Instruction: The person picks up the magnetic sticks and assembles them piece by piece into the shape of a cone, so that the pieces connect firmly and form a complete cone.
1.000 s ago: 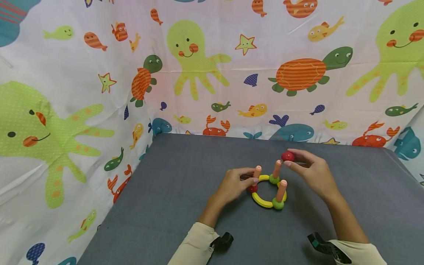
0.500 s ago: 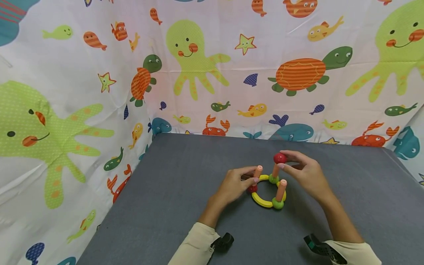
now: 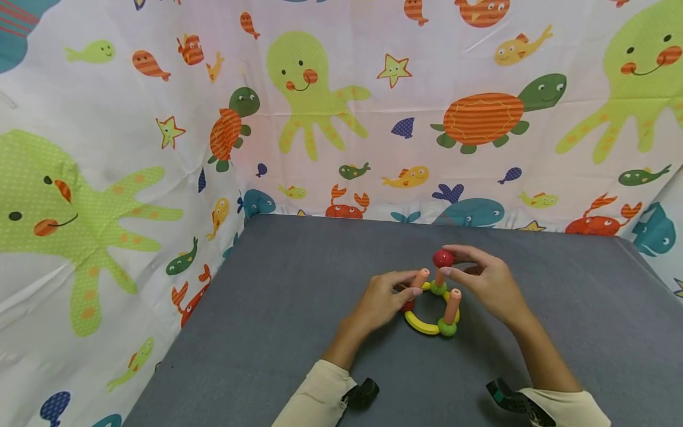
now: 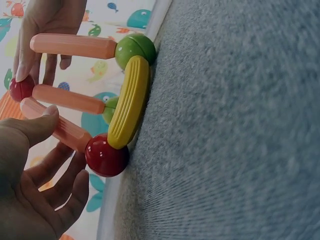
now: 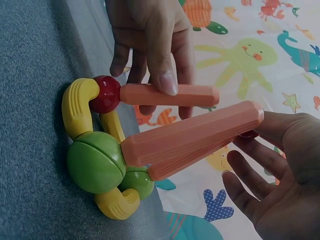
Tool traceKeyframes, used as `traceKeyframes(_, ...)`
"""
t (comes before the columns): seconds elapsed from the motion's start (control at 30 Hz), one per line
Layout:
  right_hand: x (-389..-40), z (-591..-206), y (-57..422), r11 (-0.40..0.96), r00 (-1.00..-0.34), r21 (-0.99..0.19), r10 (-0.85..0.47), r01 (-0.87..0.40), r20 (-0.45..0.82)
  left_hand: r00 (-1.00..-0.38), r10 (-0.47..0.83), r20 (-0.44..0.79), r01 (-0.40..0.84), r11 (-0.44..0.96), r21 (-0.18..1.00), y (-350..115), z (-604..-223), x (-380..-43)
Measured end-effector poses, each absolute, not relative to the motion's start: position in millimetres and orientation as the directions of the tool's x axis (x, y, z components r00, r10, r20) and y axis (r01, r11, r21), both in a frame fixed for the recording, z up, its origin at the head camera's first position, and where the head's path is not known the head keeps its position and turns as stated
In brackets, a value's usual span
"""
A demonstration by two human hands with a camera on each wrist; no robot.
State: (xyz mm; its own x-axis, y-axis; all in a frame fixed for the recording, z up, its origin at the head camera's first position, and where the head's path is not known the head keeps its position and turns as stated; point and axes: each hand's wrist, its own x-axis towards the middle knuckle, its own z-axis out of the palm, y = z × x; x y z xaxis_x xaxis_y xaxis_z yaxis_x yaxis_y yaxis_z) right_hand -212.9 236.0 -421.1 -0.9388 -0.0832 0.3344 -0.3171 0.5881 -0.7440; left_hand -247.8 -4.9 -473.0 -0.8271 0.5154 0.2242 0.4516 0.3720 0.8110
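Observation:
A ring of curved yellow pieces (image 3: 421, 324) joined by balls lies on the grey surface, with three peach-coloured sticks rising from it. My left hand (image 3: 377, 301) pinches the left stick (image 4: 70, 131), which stands in a dark red ball (image 4: 106, 155) and leans slightly. Between thumb and fingers, my right hand (image 3: 490, 286) holds a red ball (image 3: 442, 258) at the top of the far stick (image 4: 70, 98). That stick rises from a green ball (image 3: 438, 288). Nearest the right wrist camera, another stick (image 5: 192, 132) stands in a green ball (image 5: 96, 162), untouched by either hand.
The grey cloth-covered table (image 3: 267, 332) extends around the ring on all sides. A white curtain (image 3: 341, 71) printed with sea animals hangs behind and to the left. Dark wrist cameras sit at both cream sleeves (image 3: 315, 397).
My right hand has moved left with the red ball, from beside the far stick to its top. The left-hand stick now tilts more to the right; the ring has stayed nearly in place.

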Motion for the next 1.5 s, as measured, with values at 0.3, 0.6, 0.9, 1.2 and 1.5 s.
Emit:
traceKeyframes(0.3,-210.2,-421.3,229.8,0.585,-0.947,-0.749,-0.119,-0.311,0.299,-0.828,0.500,0.254,0.476,0.386,0.790,-3.8,-472.5,-245.1)
traceKeyframes(0.6,-208.6,-421.5,226.6,0.566,-0.951,-0.765,-0.144,-0.306,0.274,-0.824,0.501,0.265,0.484,0.379,0.788,-4.0,-471.3,-244.6)
traceKeyframes(0.9,-208.8,-421.1,227.1,0.578,-0.944,-0.749,-0.148,-0.324,0.294,-0.823,0.505,0.262,0.481,0.371,0.795,-4.2,-472.4,-246.1)
traceKeyframes(1.2,-208.4,-413.4,247.4,0.535,-0.943,-0.777,-0.192,-0.331,0.270,-0.837,0.493,0.237,0.451,0.377,0.809,-5.6,-470.8,-244.8)
traceKeyframes(1.5,-209.8,-415.7,278.0,0.461,-0.925,-0.855,-0.377,-0.236,0.052,-0.842,0.490,0.224,0.439,0.384,0.812,-5.1,-472.3,-245.1)
